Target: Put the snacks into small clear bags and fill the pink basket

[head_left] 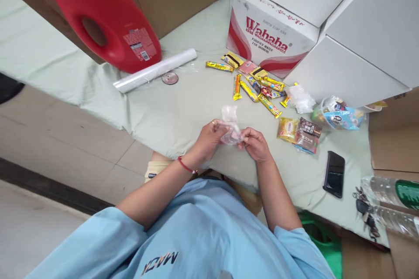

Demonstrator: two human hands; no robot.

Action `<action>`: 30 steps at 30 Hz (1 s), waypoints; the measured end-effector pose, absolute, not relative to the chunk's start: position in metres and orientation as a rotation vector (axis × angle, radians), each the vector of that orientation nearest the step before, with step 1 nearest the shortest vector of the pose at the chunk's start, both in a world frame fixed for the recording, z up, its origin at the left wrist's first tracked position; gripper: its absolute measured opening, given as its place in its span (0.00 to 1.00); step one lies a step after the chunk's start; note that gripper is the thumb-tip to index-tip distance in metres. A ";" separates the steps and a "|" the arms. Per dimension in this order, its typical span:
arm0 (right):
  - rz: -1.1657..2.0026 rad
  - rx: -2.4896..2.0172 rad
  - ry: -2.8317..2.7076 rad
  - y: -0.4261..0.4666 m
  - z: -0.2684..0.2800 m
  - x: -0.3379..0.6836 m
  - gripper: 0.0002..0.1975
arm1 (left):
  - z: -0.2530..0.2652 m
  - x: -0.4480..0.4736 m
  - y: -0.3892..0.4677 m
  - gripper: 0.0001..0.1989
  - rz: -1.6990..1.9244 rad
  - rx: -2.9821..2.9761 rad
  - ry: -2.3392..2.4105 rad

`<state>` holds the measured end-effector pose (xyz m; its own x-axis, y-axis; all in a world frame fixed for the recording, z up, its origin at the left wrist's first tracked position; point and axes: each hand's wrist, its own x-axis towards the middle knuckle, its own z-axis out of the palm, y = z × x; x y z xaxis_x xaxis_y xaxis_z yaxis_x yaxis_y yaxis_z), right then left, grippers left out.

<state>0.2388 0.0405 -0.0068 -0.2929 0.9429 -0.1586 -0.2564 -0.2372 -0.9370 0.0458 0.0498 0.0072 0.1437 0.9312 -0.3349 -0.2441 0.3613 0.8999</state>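
Between my two hands, close to the table's near edge, is a crumpled clear plastic bag [231, 133]. My left hand [212, 136], below a red cord bracelet, pinches the bag's left side with thumb and fingers. On the other side my right hand [254, 143] grips the bag's right edge between thumb and forefinger. Part of the bag stands up beyond my fingers. Whether anything is inside it I cannot tell. Past my hands, several small yellow snack packets [249, 90] lie scattered. A yellow packet [288, 129] and a brown cocoa packet [307, 134] lie right of my right hand.
A red jug [111, 17], a roll of clear plastic [157, 69] and a round metal disc [170, 78] stand or lie at left. Behind are a Wahaha carton [268, 35] and white boxes. At right are crumpled plastic [300, 98], a phone [334, 174], keys [365, 211] and bottles [386, 189].
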 end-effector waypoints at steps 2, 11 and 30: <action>1.632 -1.012 -1.142 0.040 -0.008 0.240 0.21 | 0.006 0.039 0.051 0.13 1.037 0.945 1.218; 1.265 -1.239 -1.471 0.039 -0.009 0.236 0.19 | 0.003 0.031 0.036 0.09 1.002 1.517 1.441; 1.066 -1.401 -1.596 0.057 0.000 0.243 0.16 | -0.008 0.009 0.025 0.29 0.864 1.589 1.333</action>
